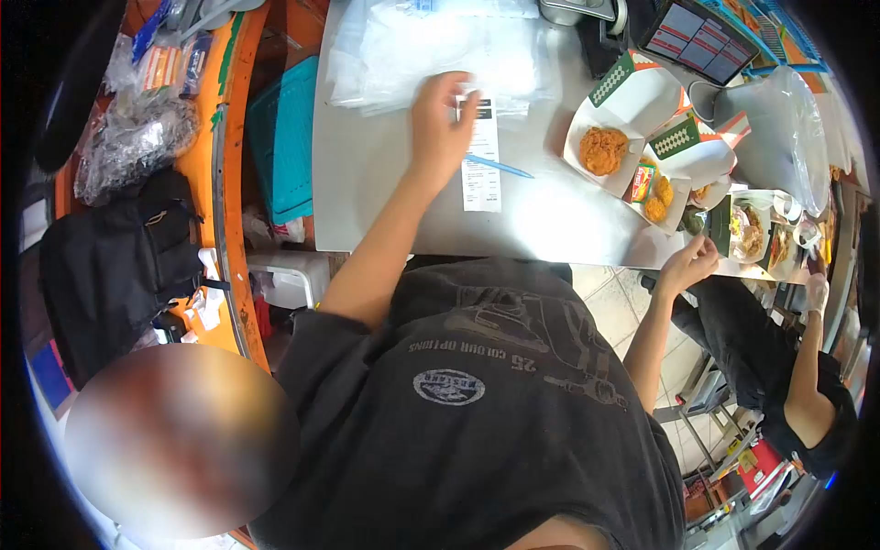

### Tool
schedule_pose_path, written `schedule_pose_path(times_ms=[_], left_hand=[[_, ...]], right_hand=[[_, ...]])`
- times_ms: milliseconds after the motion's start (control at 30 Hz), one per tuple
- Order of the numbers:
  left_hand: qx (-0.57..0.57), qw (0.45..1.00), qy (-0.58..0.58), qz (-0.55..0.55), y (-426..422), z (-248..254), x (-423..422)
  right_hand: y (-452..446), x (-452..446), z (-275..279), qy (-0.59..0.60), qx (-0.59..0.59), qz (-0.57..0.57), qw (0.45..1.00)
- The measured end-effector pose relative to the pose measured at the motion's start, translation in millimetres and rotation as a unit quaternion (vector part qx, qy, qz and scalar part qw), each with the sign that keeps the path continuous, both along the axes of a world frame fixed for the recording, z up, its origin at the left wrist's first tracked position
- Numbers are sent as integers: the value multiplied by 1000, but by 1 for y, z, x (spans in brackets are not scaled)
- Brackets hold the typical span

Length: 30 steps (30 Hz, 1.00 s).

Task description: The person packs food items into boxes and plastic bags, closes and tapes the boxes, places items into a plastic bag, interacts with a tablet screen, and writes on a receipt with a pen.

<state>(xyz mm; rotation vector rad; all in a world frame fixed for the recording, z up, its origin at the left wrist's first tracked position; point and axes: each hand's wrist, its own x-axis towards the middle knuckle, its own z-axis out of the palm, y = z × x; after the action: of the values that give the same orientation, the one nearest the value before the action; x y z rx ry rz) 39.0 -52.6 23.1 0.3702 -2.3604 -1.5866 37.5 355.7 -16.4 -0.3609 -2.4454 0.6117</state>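
Observation:
My left hand (442,128) is raised over the edge of a stack of clear plastic bags (394,55), its fingers apart and slightly blurred. Beside it a printed receipt (482,188) lies on the steel table, with a blue pen (500,166) across it. Along the table's near edge, my right hand (689,266) has its fingers pinched together near a small dark item (695,221); whether it grips that item is unclear. Beyond that hand stand open paper food boxes, one with a piece of fried chicken (603,150), another with nuggets (657,197) and a sauce packet (643,181).
A tablet screen (701,41) stands at the back right, near a large clear plastic bag (779,137). More filled boxes (747,229) line the right end. A co-worker's gloved hand (817,291) is there. On the left are a teal crate (282,137) and a black backpack (119,257).

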Motion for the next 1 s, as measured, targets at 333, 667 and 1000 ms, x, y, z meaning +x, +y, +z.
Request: schedule_pose_path(times_ms=[333, 667, 1000], left_hand=[[-133, 959, -85, -237, 88, -37, -75], [-46, 957, -214, -191, 8, -8, -35], [-79, 976, -161, -120, 7, -4, -21]], right_hand=[[-25, -12, -1, -57, 73, 68, 993], [-70, -13, 9, -112, -142, 151, 972], [-16, -19, 10, -82, -46, 103, 990]])
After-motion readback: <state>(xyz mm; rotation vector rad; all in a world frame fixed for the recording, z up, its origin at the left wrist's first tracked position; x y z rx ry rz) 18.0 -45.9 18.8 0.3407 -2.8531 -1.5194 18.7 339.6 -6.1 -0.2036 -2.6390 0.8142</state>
